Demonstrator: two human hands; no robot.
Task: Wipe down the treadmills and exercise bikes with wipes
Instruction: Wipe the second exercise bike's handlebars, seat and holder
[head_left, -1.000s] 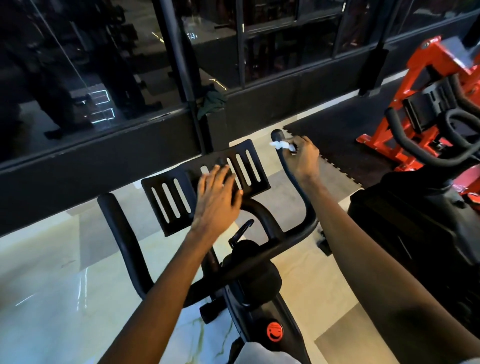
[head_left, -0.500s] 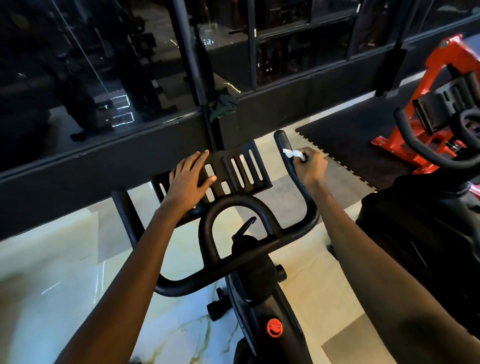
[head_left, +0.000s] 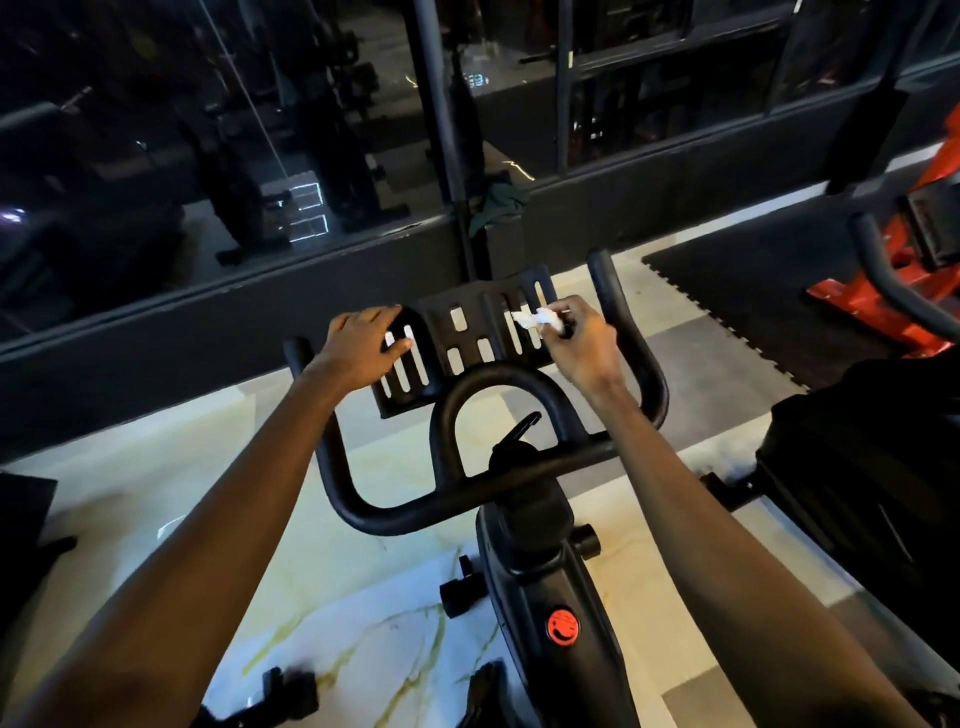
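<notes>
- Pinching the wipe (head_left: 540, 319) in my right hand (head_left: 584, 345), on the tray's (head_left: 441, 332) right side.
- My left hand (head_left: 363, 345) grips the tray's left edge.
- I should rub every slot slowly.

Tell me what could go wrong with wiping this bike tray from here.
The wipe, pinched small and bunched in the right hand, could snag or tear on the openings of the slotted tray. The left hand grips the tray's left end, so that patch may go unwiped.
</notes>
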